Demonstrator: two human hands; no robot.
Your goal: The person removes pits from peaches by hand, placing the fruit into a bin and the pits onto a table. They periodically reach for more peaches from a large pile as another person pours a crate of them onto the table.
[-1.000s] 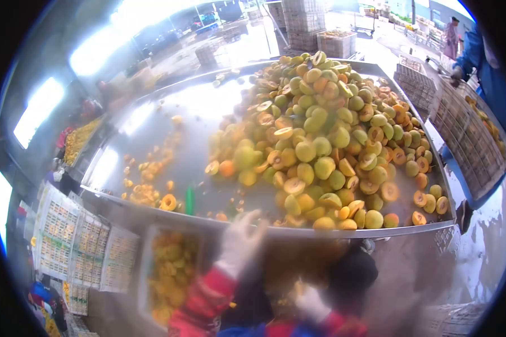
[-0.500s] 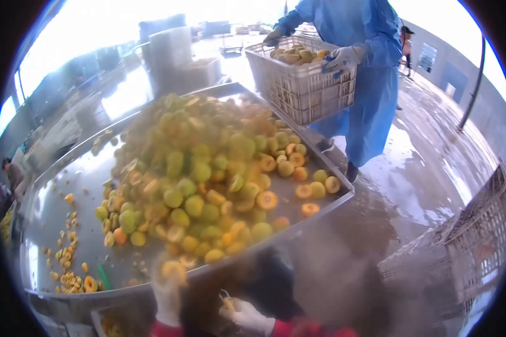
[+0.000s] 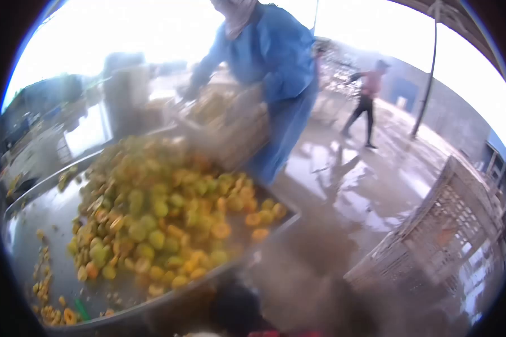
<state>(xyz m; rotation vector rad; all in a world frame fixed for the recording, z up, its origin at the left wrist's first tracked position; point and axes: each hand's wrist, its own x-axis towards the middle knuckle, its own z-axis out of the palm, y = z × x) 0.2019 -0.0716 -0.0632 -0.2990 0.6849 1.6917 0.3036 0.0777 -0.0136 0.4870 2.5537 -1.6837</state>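
A heap of green and yellow-orange fruit, many cut in half with hollow centres, lies on the metal table. Only a white sliver of my right glove shows at the bottom edge, with a bit of red sleeve beside it. Its fingers, and anything in them, are below the frame. My left hand is out of view. Small orange pieces are scattered at the table's left, near a green strip.
Across the table, a person in a blue gown leans over with a blurred crate of fruit at its far edge. Another person walks on the wet floor. Dirty plastic crates stand on the right.
My view has swung up and right, and my hands have dropped out of it almost wholly. The blue-gowned person has bent forward, bringing the crate down against the table and heap.
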